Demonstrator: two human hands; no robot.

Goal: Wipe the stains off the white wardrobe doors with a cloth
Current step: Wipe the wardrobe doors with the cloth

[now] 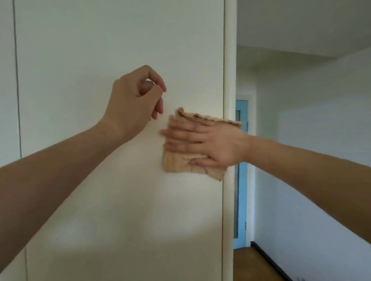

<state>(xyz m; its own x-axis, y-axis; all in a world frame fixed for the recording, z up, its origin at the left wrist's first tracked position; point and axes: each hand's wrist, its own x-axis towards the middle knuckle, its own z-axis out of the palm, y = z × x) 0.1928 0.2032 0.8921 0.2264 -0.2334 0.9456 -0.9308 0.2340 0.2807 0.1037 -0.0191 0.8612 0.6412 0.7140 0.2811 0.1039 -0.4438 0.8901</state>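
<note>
A white wardrobe door (118, 44) fills the left and middle of the head view. My right hand (210, 143) lies flat with fingers spread on a folded beige cloth (177, 163), pressing it against the door near its right edge. My left hand (135, 104) hovers just left of and above the cloth, fingers loosely curled with thumb and forefinger nearly touching, holding nothing. No stain stands out on the door surface.
A dark seam (17, 83) separates this door from another panel at the left. The wardrobe's rounded white corner post (228, 75) runs down the right. Beyond it are a blue door (242, 180), white walls and a wooden floor (256, 268).
</note>
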